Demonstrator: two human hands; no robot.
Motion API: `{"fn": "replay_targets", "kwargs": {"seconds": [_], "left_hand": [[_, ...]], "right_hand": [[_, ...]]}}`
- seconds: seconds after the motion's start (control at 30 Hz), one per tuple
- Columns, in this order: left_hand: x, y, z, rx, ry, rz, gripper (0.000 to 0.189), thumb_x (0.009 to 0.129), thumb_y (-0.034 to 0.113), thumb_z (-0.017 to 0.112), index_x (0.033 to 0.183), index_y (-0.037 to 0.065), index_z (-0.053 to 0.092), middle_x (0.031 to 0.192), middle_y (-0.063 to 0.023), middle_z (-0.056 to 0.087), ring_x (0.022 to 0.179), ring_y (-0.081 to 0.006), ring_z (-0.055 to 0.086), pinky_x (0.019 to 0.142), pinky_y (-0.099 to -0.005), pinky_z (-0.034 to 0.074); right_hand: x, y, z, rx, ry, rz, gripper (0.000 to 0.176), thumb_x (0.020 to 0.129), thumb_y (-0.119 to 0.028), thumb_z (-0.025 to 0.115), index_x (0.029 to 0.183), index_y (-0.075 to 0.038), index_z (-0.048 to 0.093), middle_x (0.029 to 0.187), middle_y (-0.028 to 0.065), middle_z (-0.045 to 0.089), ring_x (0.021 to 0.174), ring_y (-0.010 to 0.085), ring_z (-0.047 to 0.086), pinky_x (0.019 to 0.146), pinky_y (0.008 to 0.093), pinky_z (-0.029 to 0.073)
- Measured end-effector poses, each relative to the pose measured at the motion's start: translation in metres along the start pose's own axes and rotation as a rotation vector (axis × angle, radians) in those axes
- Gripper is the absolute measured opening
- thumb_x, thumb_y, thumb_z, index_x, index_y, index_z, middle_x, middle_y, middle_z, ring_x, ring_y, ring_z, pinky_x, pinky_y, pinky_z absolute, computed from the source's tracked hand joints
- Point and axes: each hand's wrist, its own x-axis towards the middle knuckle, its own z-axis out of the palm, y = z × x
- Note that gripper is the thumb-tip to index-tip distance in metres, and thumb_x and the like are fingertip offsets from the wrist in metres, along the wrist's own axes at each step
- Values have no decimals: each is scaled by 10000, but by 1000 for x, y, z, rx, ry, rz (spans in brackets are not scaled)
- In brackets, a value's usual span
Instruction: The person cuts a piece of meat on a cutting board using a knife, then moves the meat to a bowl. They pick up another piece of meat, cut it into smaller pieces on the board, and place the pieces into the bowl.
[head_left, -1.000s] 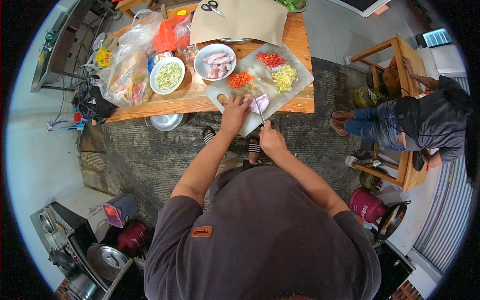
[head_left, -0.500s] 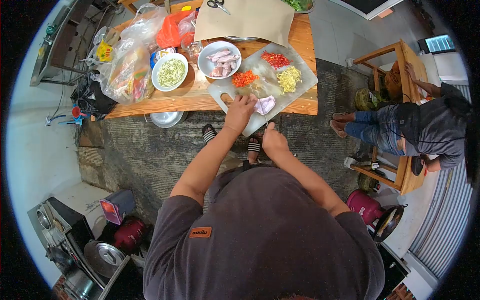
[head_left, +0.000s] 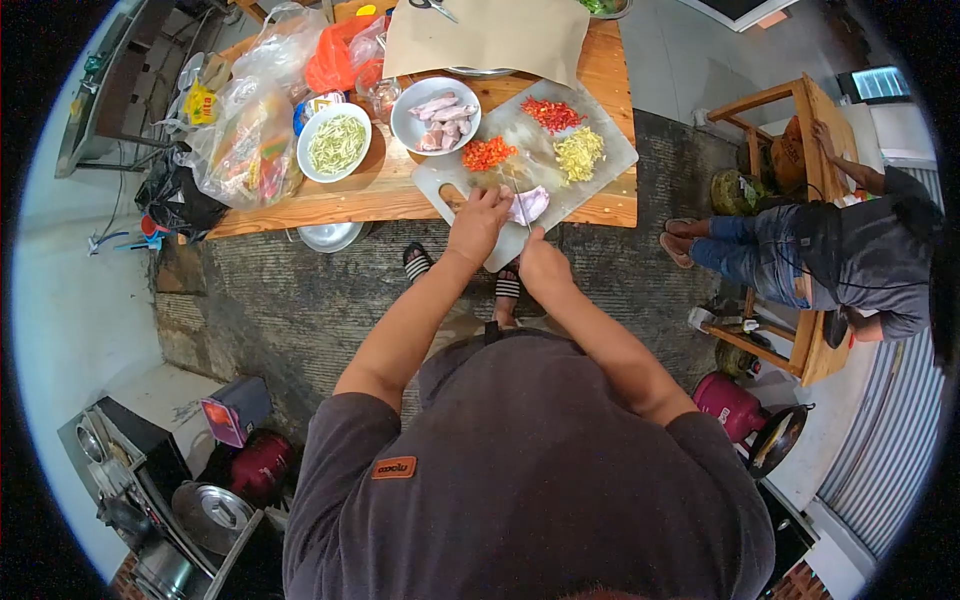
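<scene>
A pale pinkish piece of raw meat (head_left: 533, 205) lies near the front edge of the grey cutting board (head_left: 600, 185). My left hand (head_left: 480, 222) is at the meat's left end, fingers bent and closed on it; they hide part of it. My right hand (head_left: 545, 262) grips the handle of a knife (head_left: 523, 212), whose thin blade crosses the meat close to my left fingertips. Further up the board sit piles of chopped red chili (head_left: 552, 114), diced orange-red pieces (head_left: 488, 154) and chopped yellow pieces (head_left: 579, 154).
Left of the board stand a white bowl of raw meat (head_left: 398, 120) and a bowl of pale green shreds (head_left: 304, 158). Plastic bags (head_left: 250, 150) crowd the wooden table's left end. Scissors (head_left: 433, 8) lie on brown paper (head_left: 500, 40). Another person (head_left: 850, 250) stands at a wooden bench on the right.
The right hand and knife have moved slightly up and left, with the blade more upright across the meat. The left hand stays at the meat. The whole view has shifted a little.
</scene>
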Motion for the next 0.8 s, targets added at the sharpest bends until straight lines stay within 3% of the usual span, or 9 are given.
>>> {"fn": "replay_targets", "kwargs": {"seconds": [0.27, 0.43, 0.67, 0.8], "left_hand": [[0, -1, 2, 7, -18, 16, 340, 848, 120, 639, 1180, 49, 647, 1110, -105, 610, 1017, -318, 557, 882, -389, 510], [3, -4, 1, 27, -49, -8, 330, 848, 104, 628, 1173, 49, 648, 1107, -104, 610, 1023, -312, 559, 878, -389, 514], [3, -2, 1, 6, -35, 9, 327, 841, 112, 628, 1161, 51, 652, 1115, -103, 610, 1029, -310, 562, 880, -388, 518], [4, -5, 2, -1, -9, 22, 342, 821, 114, 647, 1157, 50, 655, 1117, -105, 612, 1030, -313, 563, 879, -384, 518]], "right_hand": [[-21, 10, 0, -39, -45, -7, 238, 984, -110, 405, 1121, 78, 455, 923, 317, 693, 889, 446, 706, 768, 515, 572], [1, 2, -1, 7, 35, -58, 256, 1008, -175, 408, 1085, 68, 436, 867, 341, 674, 863, 494, 683, 773, 565, 544], [0, 10, 2, 30, -5, 14, 256, 982, -145, 429, 1106, 80, 435, 872, 337, 677, 862, 503, 680, 783, 565, 542], [-7, 8, -3, 7, -18, -27, 308, 988, -126, 376, 1163, 116, 449, 964, 343, 680, 923, 490, 683, 835, 550, 540]]}}
